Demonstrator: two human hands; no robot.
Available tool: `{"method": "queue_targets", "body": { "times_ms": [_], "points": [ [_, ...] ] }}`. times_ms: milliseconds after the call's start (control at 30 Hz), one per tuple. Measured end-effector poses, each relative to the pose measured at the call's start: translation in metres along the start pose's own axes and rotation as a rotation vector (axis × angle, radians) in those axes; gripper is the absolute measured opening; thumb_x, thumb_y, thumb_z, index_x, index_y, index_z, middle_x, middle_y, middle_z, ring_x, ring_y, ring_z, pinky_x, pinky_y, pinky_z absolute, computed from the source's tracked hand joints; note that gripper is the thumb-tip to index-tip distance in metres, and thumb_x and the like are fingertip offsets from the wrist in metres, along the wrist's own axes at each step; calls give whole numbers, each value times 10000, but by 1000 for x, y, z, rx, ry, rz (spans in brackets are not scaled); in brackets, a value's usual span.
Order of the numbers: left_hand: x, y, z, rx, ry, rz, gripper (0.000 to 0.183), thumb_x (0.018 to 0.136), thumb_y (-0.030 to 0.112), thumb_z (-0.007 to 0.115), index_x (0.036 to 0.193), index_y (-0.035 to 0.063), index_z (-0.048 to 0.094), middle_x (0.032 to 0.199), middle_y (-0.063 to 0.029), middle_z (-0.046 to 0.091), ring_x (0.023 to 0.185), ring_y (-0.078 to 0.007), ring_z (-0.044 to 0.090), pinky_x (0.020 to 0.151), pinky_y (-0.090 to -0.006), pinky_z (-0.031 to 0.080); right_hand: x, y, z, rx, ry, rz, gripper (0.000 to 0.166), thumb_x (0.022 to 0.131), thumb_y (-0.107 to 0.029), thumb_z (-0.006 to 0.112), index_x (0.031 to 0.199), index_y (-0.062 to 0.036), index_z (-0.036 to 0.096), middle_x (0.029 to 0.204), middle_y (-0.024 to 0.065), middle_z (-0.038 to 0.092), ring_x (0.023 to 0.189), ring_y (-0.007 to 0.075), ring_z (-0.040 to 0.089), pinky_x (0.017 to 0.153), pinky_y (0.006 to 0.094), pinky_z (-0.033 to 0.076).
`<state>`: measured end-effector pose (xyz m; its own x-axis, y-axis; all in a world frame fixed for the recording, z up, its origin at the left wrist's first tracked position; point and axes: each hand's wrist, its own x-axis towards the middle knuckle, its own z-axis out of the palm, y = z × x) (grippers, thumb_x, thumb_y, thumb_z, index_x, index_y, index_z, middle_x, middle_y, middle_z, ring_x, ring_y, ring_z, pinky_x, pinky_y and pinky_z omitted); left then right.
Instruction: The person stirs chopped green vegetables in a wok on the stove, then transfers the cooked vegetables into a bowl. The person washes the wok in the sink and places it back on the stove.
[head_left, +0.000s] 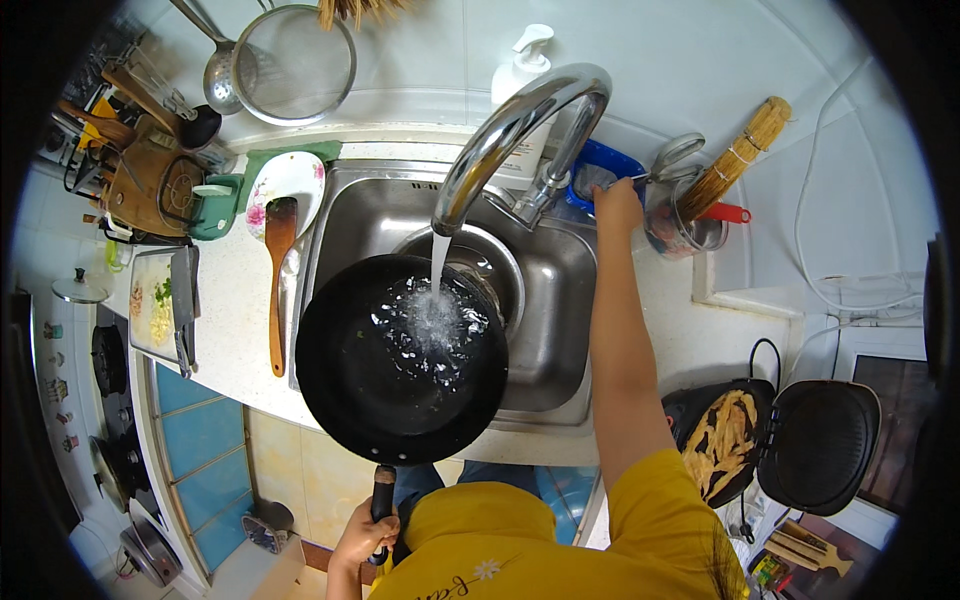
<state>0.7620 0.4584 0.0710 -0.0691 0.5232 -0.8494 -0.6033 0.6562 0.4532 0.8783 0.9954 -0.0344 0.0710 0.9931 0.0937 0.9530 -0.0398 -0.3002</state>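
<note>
My left hand (367, 531) grips the handle (383, 491) of a black wok (337, 360). The wok is held over the front left of a stainless steel sink (559, 337). Water (439, 262) runs from a curved chrome faucet (517, 112) into the wok and splashes in the pooled water. My right arm stretches across the sink's right side. At its end, my right hand (619, 204) reaches into a blue plastic basket (611, 154), its fingers at a grey scouring pad (592, 178). Whether the fingers hold the pad is not clear. A metal bowl (514, 277) sits in the sink, partly under the wok.
Left of the sink are a wooden spatula (279, 277) leaning on a floral plate (296, 180) and a tray of chopped food (159, 300). A glass jar (686, 225) holds a straw brush (731, 161) on the right. An open electric grill (814, 446) contains food strips.
</note>
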Motion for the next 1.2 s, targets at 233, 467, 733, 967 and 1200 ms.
{"method": "queue_targets", "body": {
  "times_ms": [233,467,733,967,1200],
  "points": [
    [0,1,2,8,4,-1,118,713,23,499,771,10,397,564,-31,403,442,-88,365,417,-215,328,12,17,21,249,106,-125,278,646,-151,631,883,-80,506,790,117,608,735,277,587,644,356,453],
    [2,0,-4,25,-10,-9,101,709,38,488,764,11,408,566,-29,424,445,-91,398,432,-221,366,21,24,34,1042,19,-40,263,687,-50,597,939,-31,523,760,64,579,702,204,573,637,300,445],
    [1,0,-4,41,-14,9,93,713,50,485,752,13,410,555,-32,417,436,-92,388,428,-226,370,50,7,7,2013,-302,288,413,703,13,537,1102,56,438,981,120,518,886,222,516,793,324,434],
    [0,8,-1,81,-14,2,76,729,54,479,744,13,417,558,-27,428,441,-91,413,428,-219,372,-70,3,-87,1704,-572,10,396,678,24,450,1074,21,471,1004,126,529,927,226,516,855,330,403],
    [-2,14,4,79,-18,-2,66,745,45,478,746,14,420,560,-19,415,452,-90,411,436,-217,367,-260,-12,-23,747,-781,-599,184,642,5,545,796,-84,595,783,117,517,731,271,533,641,319,429]
  ]
}}
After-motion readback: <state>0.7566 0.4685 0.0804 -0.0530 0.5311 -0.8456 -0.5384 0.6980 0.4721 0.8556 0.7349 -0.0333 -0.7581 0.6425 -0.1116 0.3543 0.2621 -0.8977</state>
